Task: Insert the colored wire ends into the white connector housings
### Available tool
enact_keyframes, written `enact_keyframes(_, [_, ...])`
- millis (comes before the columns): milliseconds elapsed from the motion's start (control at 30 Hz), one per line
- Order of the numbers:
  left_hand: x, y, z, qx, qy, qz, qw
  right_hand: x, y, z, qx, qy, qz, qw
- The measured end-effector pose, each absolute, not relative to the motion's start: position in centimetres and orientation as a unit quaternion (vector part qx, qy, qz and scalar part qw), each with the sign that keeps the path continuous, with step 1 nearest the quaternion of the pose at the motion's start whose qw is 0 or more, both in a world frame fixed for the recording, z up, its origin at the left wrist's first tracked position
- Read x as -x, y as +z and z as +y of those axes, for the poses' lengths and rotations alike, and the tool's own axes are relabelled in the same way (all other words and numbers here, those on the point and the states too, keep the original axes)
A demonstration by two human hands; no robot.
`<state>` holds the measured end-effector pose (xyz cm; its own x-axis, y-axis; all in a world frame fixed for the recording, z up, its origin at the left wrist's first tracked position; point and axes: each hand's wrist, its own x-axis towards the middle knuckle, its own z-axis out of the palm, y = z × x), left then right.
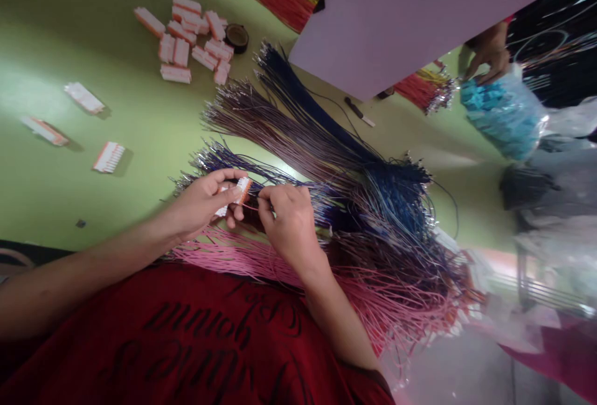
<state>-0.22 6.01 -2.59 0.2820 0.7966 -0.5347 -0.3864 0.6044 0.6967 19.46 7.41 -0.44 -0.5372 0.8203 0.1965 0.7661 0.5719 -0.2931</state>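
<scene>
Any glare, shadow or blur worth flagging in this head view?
Head view: glare on the green table just beyond the right hand; head view: soft shadows right of the three scattered connectors; head view: plastic bags at right look smeared.

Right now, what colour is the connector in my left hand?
The connector is white and orange; see head view.

White-and-orange connectors (243, 190) are held in the left hand (205, 200), and a pink wire (250, 207) is pinched by the right hand (290, 218), close to the surface's (153, 131) near edge. Wire bundles (280, 135) are spread toward its right edge, where a co-worker's hand (490, 56) is held at a bag of blue pieces (504, 116). Farther from the near edge, loose connectors (181, 53) are scattered.
</scene>
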Motion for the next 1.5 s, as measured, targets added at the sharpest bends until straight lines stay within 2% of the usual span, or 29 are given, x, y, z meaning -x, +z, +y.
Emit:
enact_keyframes(300, [0.1,-2.3,6.1,-0.218,0.375,0.474,0.766,-19.2,-0.3,7.0,0.444,0.059,-0.885,0.13])
enact_keyframes(500, [0.1,-2.4,6.0,-0.218,0.381,0.48,0.759,-19.2,-0.2,7.0,0.435,0.029,-0.887,0.148])
enact_keyframes(700, [0.0,-2.3,6.0,-0.238,0.374,0.489,0.751,-18.9,0.0,7.1,0.434,0.065,-0.889,0.13])
enact_keyframes(1033, [-0.1,-2.0,6.2,-0.255,0.372,0.497,0.741,-18.5,-1.3,7.1,0.431,0.12,-0.881,0.155])
enact_keyframes(1167, [-0.1,-1.8,6.2,-0.243,0.373,0.503,0.741,-19.0,-1.2,6.9,0.44,0.113,-0.871,0.188])
enact_keyframes(1500, [-0.3,-1.7,6.2,-0.248,0.368,0.505,0.74,-19.1,-1.6,6.8,0.44,0.105,-0.875,0.169])
